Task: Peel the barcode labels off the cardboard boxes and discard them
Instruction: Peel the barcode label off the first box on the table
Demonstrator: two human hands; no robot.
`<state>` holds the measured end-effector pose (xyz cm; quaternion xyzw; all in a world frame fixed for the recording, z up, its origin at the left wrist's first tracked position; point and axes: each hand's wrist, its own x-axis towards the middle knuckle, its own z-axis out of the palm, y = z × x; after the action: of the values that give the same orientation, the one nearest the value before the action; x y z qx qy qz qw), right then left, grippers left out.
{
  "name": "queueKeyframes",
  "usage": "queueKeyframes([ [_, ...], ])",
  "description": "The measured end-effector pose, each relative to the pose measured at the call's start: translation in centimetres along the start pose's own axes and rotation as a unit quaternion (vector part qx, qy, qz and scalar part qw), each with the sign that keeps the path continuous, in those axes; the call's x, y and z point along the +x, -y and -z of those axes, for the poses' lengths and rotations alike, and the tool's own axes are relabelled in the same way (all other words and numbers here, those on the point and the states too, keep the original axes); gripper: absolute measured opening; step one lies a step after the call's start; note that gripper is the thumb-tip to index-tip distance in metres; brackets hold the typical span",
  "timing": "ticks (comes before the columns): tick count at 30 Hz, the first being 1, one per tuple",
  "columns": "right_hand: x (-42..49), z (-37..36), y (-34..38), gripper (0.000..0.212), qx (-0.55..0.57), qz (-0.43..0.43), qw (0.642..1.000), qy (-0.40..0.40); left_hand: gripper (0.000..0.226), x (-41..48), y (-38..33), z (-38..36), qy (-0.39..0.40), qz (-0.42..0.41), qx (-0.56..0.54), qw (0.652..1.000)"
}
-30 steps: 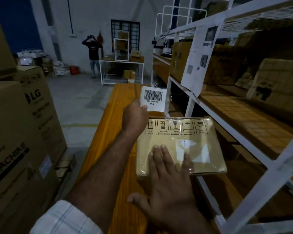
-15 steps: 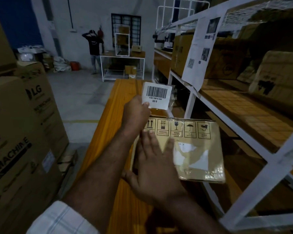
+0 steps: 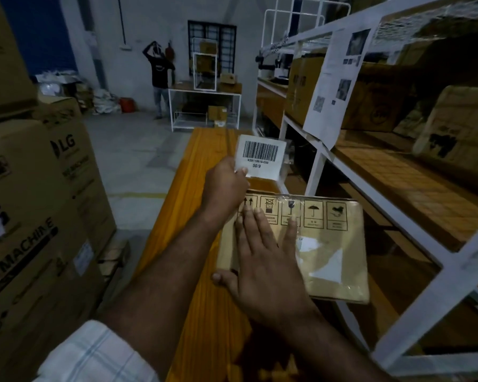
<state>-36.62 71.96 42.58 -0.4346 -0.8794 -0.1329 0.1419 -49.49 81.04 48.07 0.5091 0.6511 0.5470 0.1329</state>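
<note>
The sleeve (image 3: 94, 354) of a checked shirt shows at the lower edge, on the left arm.

The right hand (image 3: 262, 260) lies palm down on the cardboard box (image 3: 351, 244). Its fingers are straight and spread, with the thumb at the near left edge of the box. The fingertips reach the row of printed handling symbols along the far edge.

The box lies flat on the right side of an orange wooden bench (image 3: 199, 166). Clear tape covers part of its top face.

The left hand (image 3: 225, 186) is raised above the far left corner of the box. It pinches the barcode label (image 3: 260, 155) by the lower left corner. The label is clear of the box, upright, with its printed face toward the camera. The line "50/9" is readable under the bars.

Large cartons (image 3: 39, 216) marked "LG" are stacked to the left of the bench. A white metal rack (image 3: 312, 172) stands to the right, with brown cartons on its shelves. A printed sheet (image 3: 334, 86) hangs from the upper rail of the rack.

At the far wall, a white table (image 3: 204, 92) carries small boxes. A person (image 3: 159, 75) stands beside it with both arms raised to the head.
</note>
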Motion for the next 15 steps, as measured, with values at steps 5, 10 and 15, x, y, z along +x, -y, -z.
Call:
queueKeyframes([
  [5,-3.5,-2.9,0.0,0.058,0.003,0.104,0.994,-0.019,0.017,-0.2,0.0,-0.2,-0.007,0.014,-0.011,1.0],
  [10,-2.1,2.0,-3.2,0.012,0.335,-0.081,0.935,-0.085,0.018,-0.5,-0.3,-0.3,0.01,0.008,-0.021,1.0],
  [15,-0.3,4.1,-5.4,0.013,0.366,-0.12,0.903,-0.191,0.019,-0.6,-0.2,-0.4,0.008,0.006,-0.008,1.0],
])
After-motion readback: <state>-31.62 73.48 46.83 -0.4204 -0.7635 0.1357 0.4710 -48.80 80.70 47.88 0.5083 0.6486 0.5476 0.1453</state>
